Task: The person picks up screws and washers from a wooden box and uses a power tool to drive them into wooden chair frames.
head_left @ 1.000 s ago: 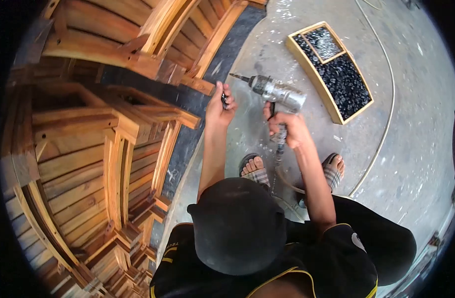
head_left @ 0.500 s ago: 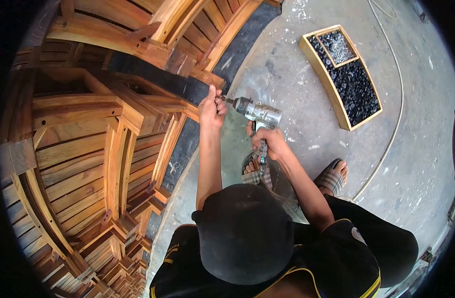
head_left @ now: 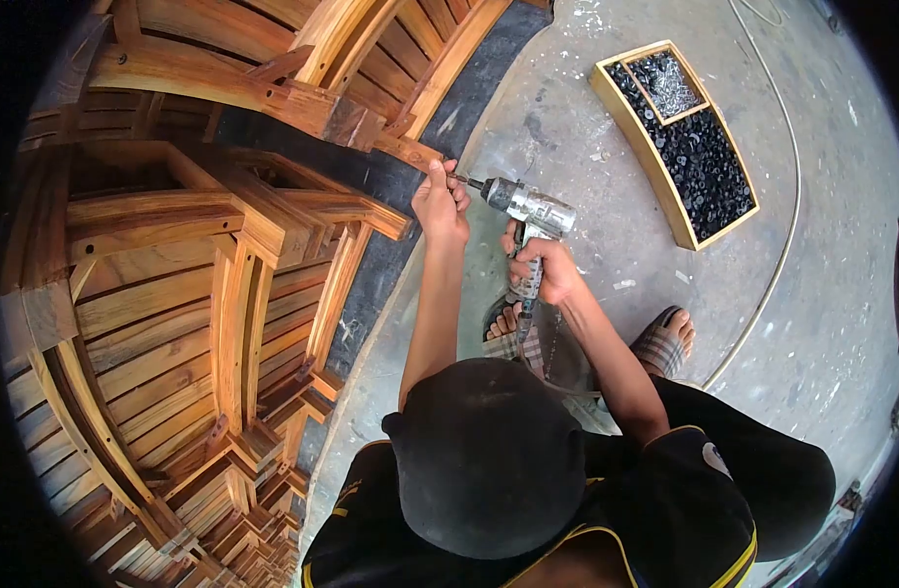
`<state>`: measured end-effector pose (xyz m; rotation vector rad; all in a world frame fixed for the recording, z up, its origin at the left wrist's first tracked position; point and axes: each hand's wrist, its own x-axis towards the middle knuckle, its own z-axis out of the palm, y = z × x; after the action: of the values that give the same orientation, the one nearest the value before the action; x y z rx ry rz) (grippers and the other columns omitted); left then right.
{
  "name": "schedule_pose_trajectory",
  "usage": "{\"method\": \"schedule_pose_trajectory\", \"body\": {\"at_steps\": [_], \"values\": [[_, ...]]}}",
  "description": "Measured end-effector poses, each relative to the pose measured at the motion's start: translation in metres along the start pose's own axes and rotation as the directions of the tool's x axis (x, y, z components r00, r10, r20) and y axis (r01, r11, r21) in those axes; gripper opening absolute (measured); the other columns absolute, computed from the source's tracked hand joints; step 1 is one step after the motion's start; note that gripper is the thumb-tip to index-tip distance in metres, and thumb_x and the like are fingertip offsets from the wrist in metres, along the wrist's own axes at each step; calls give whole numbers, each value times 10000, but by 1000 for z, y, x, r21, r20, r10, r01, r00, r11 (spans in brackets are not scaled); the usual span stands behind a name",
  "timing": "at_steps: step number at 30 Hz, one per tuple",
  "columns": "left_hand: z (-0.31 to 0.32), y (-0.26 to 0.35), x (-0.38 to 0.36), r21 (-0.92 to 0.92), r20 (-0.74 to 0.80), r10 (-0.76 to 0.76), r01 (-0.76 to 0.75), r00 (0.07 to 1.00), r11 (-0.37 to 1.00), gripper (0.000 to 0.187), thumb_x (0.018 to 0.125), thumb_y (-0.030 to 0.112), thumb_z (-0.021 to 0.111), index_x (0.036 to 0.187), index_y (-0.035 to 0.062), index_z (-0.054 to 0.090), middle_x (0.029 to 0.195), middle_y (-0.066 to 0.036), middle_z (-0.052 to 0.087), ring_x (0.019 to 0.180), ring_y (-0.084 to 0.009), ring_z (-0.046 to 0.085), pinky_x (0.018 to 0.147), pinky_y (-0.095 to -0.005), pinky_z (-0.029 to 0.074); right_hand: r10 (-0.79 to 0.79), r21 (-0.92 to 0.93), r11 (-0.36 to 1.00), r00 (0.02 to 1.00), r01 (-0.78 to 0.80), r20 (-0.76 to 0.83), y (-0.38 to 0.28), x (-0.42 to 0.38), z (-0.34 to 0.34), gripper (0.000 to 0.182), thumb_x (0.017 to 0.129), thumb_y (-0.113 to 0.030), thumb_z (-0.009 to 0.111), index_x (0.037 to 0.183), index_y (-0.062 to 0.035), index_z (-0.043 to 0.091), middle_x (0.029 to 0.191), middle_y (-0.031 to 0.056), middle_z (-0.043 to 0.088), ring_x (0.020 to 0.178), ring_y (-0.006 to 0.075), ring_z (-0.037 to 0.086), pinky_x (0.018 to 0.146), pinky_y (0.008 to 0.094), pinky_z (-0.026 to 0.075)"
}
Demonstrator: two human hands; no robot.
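In my right hand (head_left: pixel 549 269) is the handle of a metal air impact driver (head_left: pixel 540 208), its body level and its bit pointing left. My left hand (head_left: pixel 442 204) is closed in a pinch at the tip of the driver bit (head_left: pixel 466 180); I cannot tell what small piece lies between its fingers. Those fingertips are right at the end of a wooden chair leg (head_left: pixel 408 152). The leg belongs to a slatted wooden chair (head_left: pixel 322 110) lying over a black mat (head_left: pixel 366 181).
On the concrete floor (head_left: pixel 616 323) at the right stands a wooden box (head_left: pixel 655 186) of black round pieces, with small silvery screws in one compartment. A pale hose (head_left: pixel 778 265) curves along the floor. Several slatted wooden chairs (head_left: pixel 155 304) fill the left side.
Both hands and the driver have shifted right and slightly, with the left fingertips now overlapping the end of the chair leg. The right hand keeps its hold on the driver.
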<state>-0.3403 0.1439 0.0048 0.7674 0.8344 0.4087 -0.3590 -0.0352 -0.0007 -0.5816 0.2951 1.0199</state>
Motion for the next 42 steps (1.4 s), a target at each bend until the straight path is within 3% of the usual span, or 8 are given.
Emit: {"method": "schedule_pose_trajectory", "body": {"at_steps": [10,16,18,21,25,30,34,42], "values": [[-17,-14,2,47,64,49,-52,997,998,299,985,269,493,922,0,606,628,25,425,488,-67,377,416,-216,274,42,130,990,998,-48,51,18,10,-19,313,667,-1,505,973,-66,501,829,63,538,447,107,419,490,307,443],[-41,-27,-4,-11,72,-80,81,994,997,329,1006,290,429,1038,-3,575,709,4,462,575,-96,429,472,-243,333,41,202,977,993,-63,108,23,14,-31,297,678,-11,506,967,-79,490,835,49,532,454,103,433,512,313,456],[-56,-30,-5,-134,-23,-250,244,968,960,332,1012,272,385,1093,-8,543,757,-26,486,647,-127,465,548,-274,387,38,178,982,994,-56,104,19,12,-33,295,681,-17,506,969,-77,484,829,39,527,454,98,427,512,310,453],[-72,-28,6,-243,-121,-403,366,907,898,329,1006,239,361,1137,-19,516,812,-66,519,724,-167,501,647,-300,440,19,186,982,989,-46,144,14,11,-35,332,685,-6,505,1006,-88,489,809,33,501,456,100,407,534,316,471],[-79,-24,14,-307,44,-288,287,957,907,290,981,172,406,1153,-37,509,898,-103,555,803,-194,536,753,-314,474,22,111,993,990,-38,137,8,8,-35,311,671,-15,508,974,-80,478,847,39,515,463,90,414,524,297,445],[-75,-16,24,-124,295,-204,249,933,960,276,958,115,467,1164,-64,513,968,-124,578,876,-201,554,820,-322,479,30,103,994,992,-42,121,9,4,-30,327,666,-8,505,985,-75,485,846,46,513,463,91,412,520,296,443],[-66,-10,29,-98,355,-247,298,902,950,309,977,152,449,1189,-68,494,947,-125,572,872,-203,548,805,-309,473,31,95,995,993,-42,111,10,2,-29,326,663,-5,505,981,-73,491,835,48,514,461,90,415,509,291,437],[-65,-6,34,-42,363,-168,196,917,980,331,960,231,538,1138,-47,537,870,-84,577,769,-161,546,687,-262,469,32,68,997,997,-37,74,9,0,-25,333,655,-9,519,984,-62,520,820,55,537,452,95,412,498,289,432]]}}
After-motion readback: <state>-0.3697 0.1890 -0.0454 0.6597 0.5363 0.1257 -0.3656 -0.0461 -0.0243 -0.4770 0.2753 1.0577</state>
